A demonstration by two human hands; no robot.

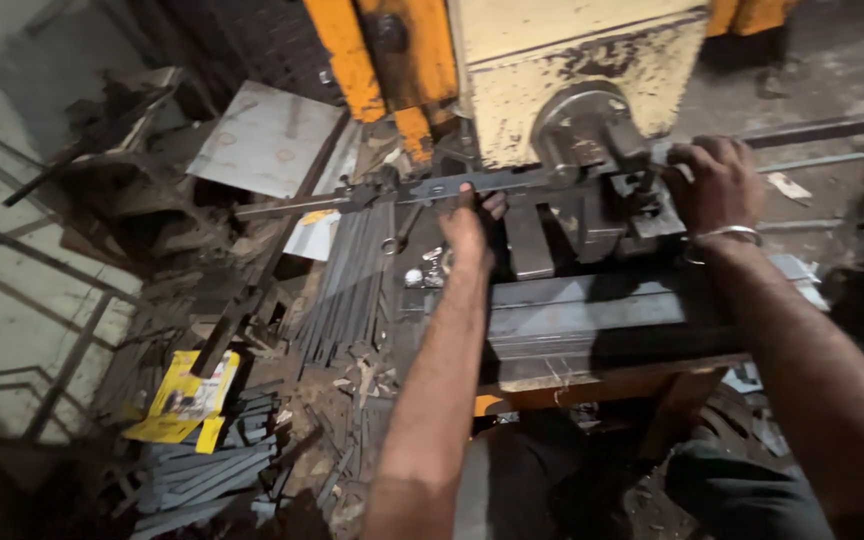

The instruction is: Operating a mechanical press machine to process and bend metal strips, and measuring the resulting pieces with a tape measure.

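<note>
A long flat metal strip [392, 192] with punched holes lies across the bed of a cream and orange press machine [572, 60], under its round ram [582, 130]. My left hand [469, 222] grips the strip just left of the ram, fingers wrapped over its edge. My right hand [717, 182], with a metal bangle at the wrist, holds the strip's right end beside the die block [642, 205]. Both forearms reach forward over a stack of flat steel bars [592, 310] on the bench.
A bundle of dark metal strips [347, 280] leans left of the press. More cut strips [202, 480] and a yellow paper packet [187, 395] lie on the floor. A grey sheet plate [267, 135] sits behind. Metal railings [42, 300] stand at far left.
</note>
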